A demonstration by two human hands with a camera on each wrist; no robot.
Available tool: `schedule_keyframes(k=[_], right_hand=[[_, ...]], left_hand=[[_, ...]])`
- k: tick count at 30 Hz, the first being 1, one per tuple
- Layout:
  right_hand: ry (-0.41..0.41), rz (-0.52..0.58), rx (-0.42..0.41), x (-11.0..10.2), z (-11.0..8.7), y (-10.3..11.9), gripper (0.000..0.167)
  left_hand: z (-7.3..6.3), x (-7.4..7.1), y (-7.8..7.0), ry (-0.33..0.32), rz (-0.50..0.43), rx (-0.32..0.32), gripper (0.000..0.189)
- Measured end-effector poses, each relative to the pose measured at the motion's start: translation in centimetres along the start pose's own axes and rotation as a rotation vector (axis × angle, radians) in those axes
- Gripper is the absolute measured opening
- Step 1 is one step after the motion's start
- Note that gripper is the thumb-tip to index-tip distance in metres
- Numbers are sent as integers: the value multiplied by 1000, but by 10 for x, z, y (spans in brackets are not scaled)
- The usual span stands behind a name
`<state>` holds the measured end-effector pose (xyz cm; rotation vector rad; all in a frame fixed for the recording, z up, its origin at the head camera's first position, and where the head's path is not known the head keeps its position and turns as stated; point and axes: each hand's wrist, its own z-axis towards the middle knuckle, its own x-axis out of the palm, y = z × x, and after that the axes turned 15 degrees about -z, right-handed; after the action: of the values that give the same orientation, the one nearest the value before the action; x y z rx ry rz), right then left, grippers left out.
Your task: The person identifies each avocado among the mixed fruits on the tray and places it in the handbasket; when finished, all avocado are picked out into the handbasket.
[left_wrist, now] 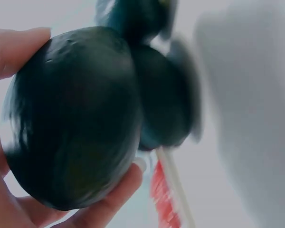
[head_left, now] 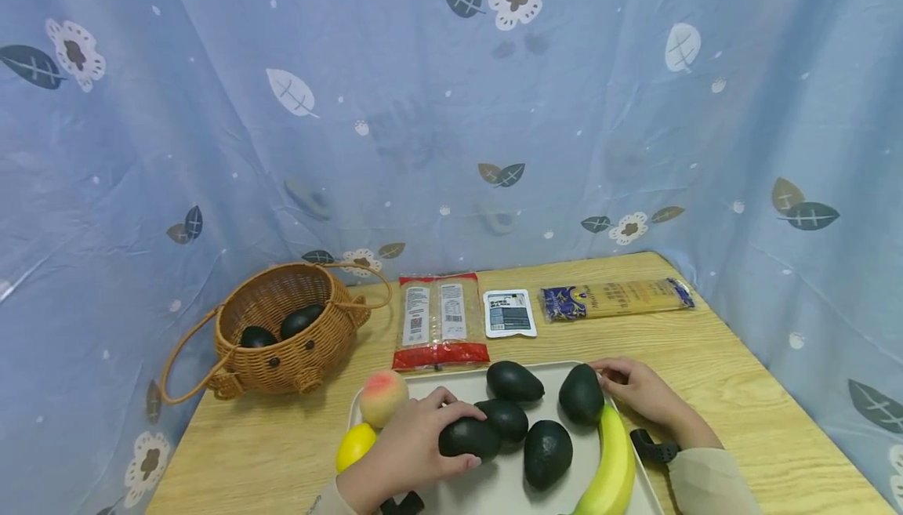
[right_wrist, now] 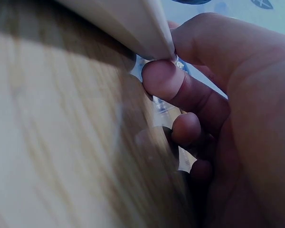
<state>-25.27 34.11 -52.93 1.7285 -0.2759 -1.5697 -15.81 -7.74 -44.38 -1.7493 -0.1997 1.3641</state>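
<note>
My left hand (head_left: 415, 443) holds a dark green avocado (head_left: 469, 441) between thumb and fingers over the white tray (head_left: 487, 495). In the left wrist view the avocado (left_wrist: 73, 118) fills the curled grasp, with more dark avocados blurred behind it. Several other avocados (head_left: 549, 455) lie around the tray's middle and back right. My right hand (head_left: 645, 393) pinches the tray's right rim near the far corner; the right wrist view shows thumb and fingertip on the rim (right_wrist: 154, 33). Along the right side lies a banana (head_left: 612, 464). A peach (head_left: 383, 397) and a lemon (head_left: 356, 446) sit at the left edge.
A wicker basket (head_left: 289, 364) with two avocados (head_left: 301, 320) inside stands at the back left, its handles sticking out. Behind the tray lie a red-ended packet (head_left: 440, 319), a small white pack (head_left: 509, 313) and a noodle packet (head_left: 617, 299). A patterned curtain (head_left: 423, 123) encloses the wooden table (head_left: 748, 421).
</note>
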Motion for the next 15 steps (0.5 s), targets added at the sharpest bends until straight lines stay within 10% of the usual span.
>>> schedule_keyframes(k=[15], right_hand=[[4,-24,22,-1,2,0,28]], left_hand=[[-24,-98,16,-530,138,-26,53]])
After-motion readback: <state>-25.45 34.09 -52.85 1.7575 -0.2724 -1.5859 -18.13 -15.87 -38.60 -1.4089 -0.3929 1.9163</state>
